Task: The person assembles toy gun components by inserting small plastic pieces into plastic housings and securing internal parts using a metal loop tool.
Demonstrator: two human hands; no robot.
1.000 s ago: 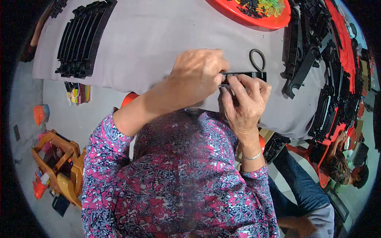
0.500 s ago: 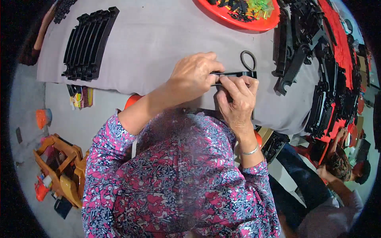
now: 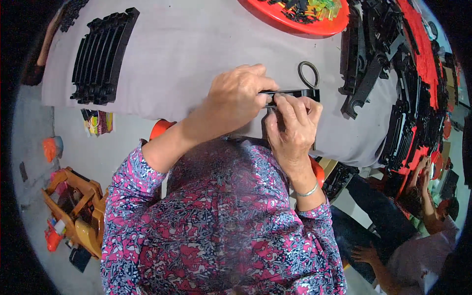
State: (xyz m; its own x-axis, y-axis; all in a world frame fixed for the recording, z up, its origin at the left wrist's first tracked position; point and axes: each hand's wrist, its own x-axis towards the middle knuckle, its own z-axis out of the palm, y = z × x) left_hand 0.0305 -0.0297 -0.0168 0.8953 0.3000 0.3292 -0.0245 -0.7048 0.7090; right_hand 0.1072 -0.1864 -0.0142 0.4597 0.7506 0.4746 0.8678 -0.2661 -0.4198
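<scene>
A long black plastic piece lies between my two hands above the near edge of the cloth-covered table. My left hand is closed, its fingertips gripping the left end of the piece. My right hand has its fingers bent over the middle and right part, the thumb below. Both sets of fingers cover much of the piece, and any small part between them is hidden. Just beyond its right end is a dark oval loop, like a scissors handle.
A row of black slotted plastic pieces lies at left. At the far side stands a red tray of small black and yellow-green parts. Heaped black pieces cover the right side. Other people sit at lower right; an orange-brown wooden seat stands at lower left.
Both hands keep hold of the black piece, with slight finger shifts around it. The view has moved a little. At lower right, a nearby person's arm and hand have moved.
</scene>
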